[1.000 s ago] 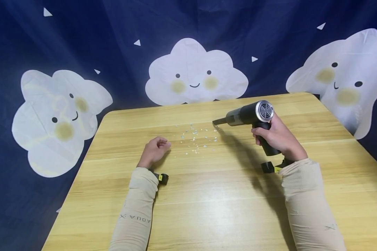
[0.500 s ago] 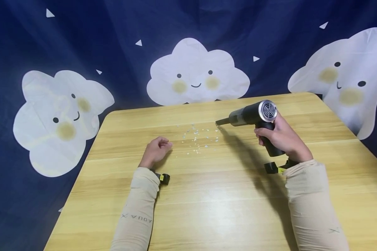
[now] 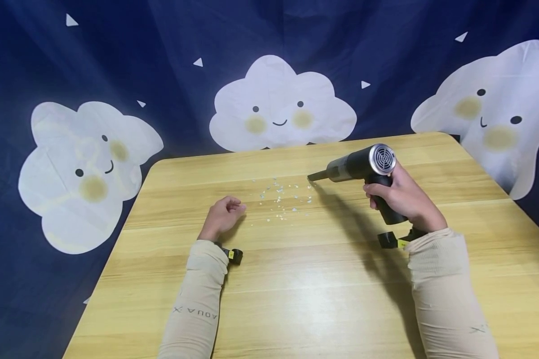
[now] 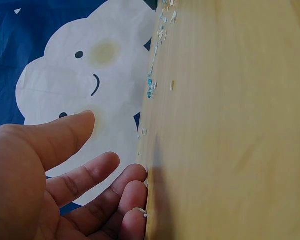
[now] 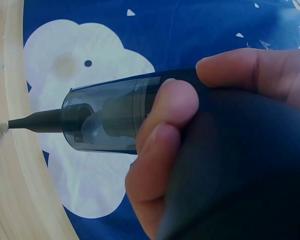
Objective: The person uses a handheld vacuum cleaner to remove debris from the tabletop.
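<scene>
My right hand [image 3: 406,197] grips the handle of a black handheld vacuum cleaner [image 3: 357,163], fingers wrapped around it. Its narrow nozzle [image 5: 37,120] points left and down, the tip right at the tabletop by the edge of the scraps. A see-through dust cup [image 5: 107,117] shows in the right wrist view. Small white and blue paper scraps [image 3: 279,199] lie scattered on the table between the hands. My left hand [image 3: 222,215] rests on its side left of the scraps, fingers loosely bent and holding nothing; in the left wrist view its fingertips [image 4: 135,192] are at the tabletop.
The wooden table [image 3: 269,309] has rounded far corners. Behind it hangs a dark blue curtain [image 3: 175,30] printed with white smiling clouds [image 3: 280,85]. Small black cameras [image 3: 236,256] are strapped at both wrists, over or beside beige sleeves [image 3: 193,304].
From one second ago, the vacuum cleaner and right hand shift slightly right in the head view, which itself shifts a little. Over the last half second hardly anything moves; the left hand stays put.
</scene>
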Demonstrator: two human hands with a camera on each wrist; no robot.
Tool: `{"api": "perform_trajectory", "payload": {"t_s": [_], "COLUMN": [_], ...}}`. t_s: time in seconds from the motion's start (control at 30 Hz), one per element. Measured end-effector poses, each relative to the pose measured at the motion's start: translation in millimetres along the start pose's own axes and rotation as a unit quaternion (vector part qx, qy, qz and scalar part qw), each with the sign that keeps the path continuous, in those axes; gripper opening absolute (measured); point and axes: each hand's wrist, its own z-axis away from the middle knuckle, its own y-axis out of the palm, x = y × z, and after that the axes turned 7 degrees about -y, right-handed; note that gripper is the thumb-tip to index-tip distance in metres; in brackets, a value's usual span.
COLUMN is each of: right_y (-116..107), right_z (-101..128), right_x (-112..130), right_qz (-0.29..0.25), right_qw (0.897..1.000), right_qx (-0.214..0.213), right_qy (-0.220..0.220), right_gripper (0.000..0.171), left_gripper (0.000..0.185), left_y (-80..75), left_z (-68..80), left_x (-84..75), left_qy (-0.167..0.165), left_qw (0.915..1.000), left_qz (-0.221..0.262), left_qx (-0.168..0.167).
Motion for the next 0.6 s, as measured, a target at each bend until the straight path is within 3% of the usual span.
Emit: {"api": "perform_trajectory", "payload": {"t_s": [0.6], "right_y": [0.6], "right_z": [2.0], "right_x": [2.6], "right_qz": [0.004], "right_qw": [1.000], "right_qx": [0.003], "right_qy": [-0.017], "right_gripper": [0.050], "left_gripper": [0.041], "left_y": [-1.4], "left_z": [2.5], "left_x": [1.2], "left_qy": [-0.004], "left_qw": [0.9999], "left_qz": [0.009], "left_qx": [0.009]}}
